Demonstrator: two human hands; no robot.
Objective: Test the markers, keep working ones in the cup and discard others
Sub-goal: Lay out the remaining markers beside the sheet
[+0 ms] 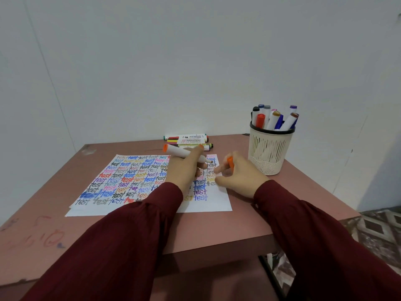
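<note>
Gripping a marker (176,151) with a white barrel and an orange end, your left hand (184,170) has its fingers curled round the barrel near the tip. The marker lies almost flat, orange end to the left and bare tip to the right, over the upper right part of the paper (208,205). You cannot tell from here whether the tip touches the sheet.

Your right hand (238,177) sits just beside the left one, above the right edge of the paper, and pinches an orange cap (230,162) between thumb and fingers. The cap is off the marker and apart from its tip.

The paper lies on a reddish-brown table (217,231) and is filled almost to the bottom with rows of the word "test" in many colours. The cup (269,153), pale with a slotted wall and a dark rim, stands on the table to the right of your right hand, near it but not touching. Standing markers (273,119) lean in it, caps up. At the far edge of the table, beyond the paper, loose markers (188,141) lie side by side in a small pile. Your dark red sleeves (130,246) cover both forearms down to the wrists.
</note>
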